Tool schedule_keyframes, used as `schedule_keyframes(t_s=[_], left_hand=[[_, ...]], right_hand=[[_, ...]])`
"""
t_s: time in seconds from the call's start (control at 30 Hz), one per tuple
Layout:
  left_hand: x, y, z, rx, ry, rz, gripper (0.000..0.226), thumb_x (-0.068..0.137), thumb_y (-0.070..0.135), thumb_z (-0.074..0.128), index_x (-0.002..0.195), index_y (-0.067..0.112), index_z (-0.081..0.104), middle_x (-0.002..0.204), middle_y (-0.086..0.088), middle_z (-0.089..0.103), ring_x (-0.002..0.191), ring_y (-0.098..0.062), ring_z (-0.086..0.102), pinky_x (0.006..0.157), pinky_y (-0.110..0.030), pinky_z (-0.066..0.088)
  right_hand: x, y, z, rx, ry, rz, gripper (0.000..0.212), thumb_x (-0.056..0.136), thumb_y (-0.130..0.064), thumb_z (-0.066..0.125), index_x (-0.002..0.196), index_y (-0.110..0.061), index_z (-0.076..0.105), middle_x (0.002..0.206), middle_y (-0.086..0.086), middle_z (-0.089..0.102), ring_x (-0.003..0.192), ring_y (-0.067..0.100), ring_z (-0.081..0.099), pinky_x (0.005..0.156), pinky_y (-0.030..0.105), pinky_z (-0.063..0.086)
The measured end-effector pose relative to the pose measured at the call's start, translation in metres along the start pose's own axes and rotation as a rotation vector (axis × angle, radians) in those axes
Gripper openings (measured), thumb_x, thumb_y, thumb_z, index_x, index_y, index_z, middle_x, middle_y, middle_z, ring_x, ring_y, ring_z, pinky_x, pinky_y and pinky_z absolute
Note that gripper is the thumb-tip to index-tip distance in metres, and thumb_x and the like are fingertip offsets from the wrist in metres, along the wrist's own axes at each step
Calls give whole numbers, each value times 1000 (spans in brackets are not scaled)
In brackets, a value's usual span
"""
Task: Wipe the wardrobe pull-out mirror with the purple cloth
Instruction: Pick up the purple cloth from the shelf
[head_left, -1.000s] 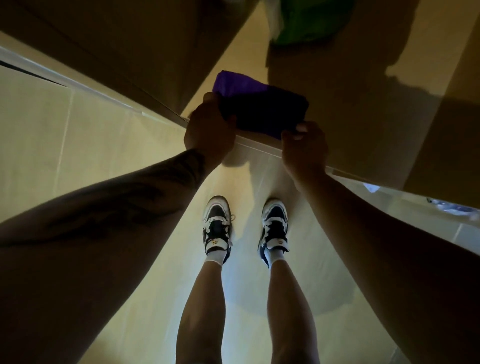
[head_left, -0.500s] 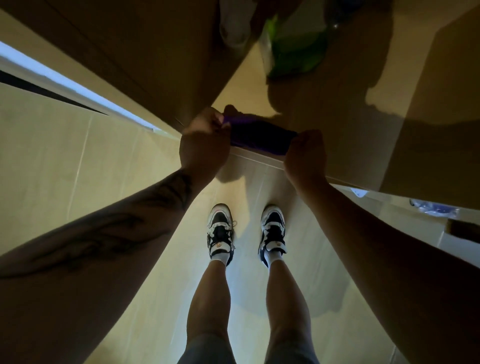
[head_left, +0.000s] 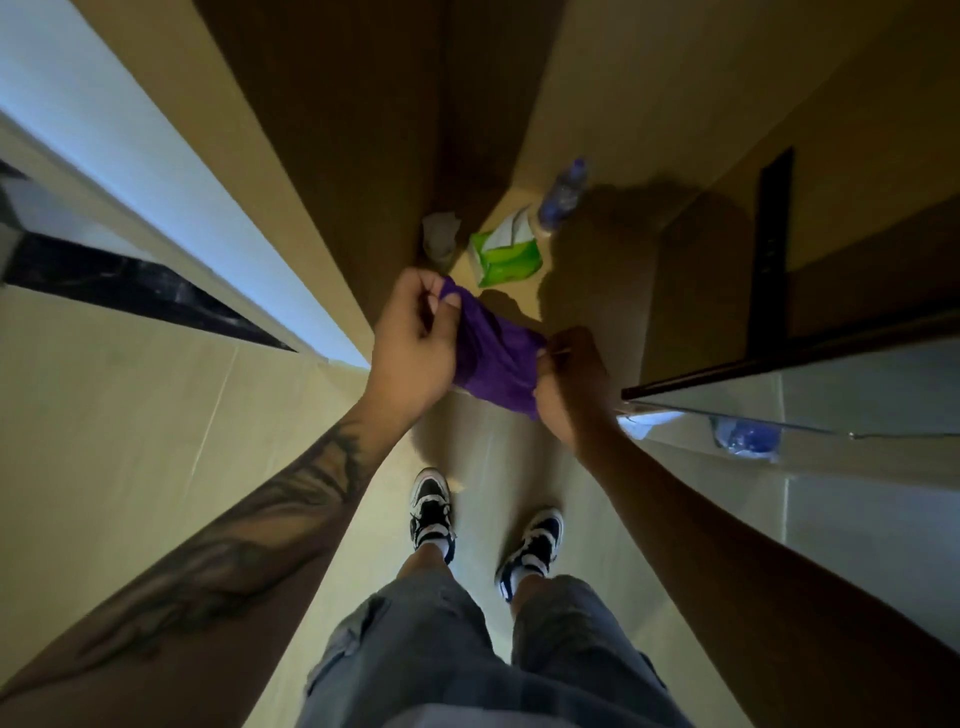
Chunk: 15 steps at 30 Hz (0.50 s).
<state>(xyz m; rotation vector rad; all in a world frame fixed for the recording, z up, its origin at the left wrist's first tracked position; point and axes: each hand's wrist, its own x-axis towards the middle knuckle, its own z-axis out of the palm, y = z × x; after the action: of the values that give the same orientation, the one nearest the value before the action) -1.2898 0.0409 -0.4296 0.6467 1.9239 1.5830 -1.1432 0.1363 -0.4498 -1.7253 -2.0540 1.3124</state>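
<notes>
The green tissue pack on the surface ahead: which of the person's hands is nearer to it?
Left. The left hand pinches the purple cloth's upper corner just below-left of the green tissue pack; the right hand grips the cloth's lower end, farther below the pack.

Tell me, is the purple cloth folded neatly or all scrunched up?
Scrunched up. The purple cloth hangs in loose wrinkles, pinched by the left hand and the right hand.
</notes>
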Motion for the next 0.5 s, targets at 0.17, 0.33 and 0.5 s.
schedule_keyframes(t_s=[0.17,0.33,0.5], left_hand=[[-29,69,0,14,-77,125,6,101,26,53,99,32,55,84,9,59,75,-5,57,69,-24,46],[-64,124,17,103,-61,258,18,107,19,52,100,35,55,81,21,59,74,-1,56,69,-19,44],[-106,167,30,142,75,308,15,108,17,54,98,27,57,79,11,61,71,-8,57,67,-25,46]], right_hand=[[-35,-23,-42,8,-21,-107,23,104,-10,54,89,-26,45,81,-11,54,71,2,53,60,16,38],[-71,-26,-80,271,-144,-77,10,102,-16,58,102,-26,59,105,-3,65,95,14,65,74,23,54],[-113,-30,-133,383,-305,-173,8,98,-35,67,105,-37,64,112,-6,72,99,15,70,75,32,58]])
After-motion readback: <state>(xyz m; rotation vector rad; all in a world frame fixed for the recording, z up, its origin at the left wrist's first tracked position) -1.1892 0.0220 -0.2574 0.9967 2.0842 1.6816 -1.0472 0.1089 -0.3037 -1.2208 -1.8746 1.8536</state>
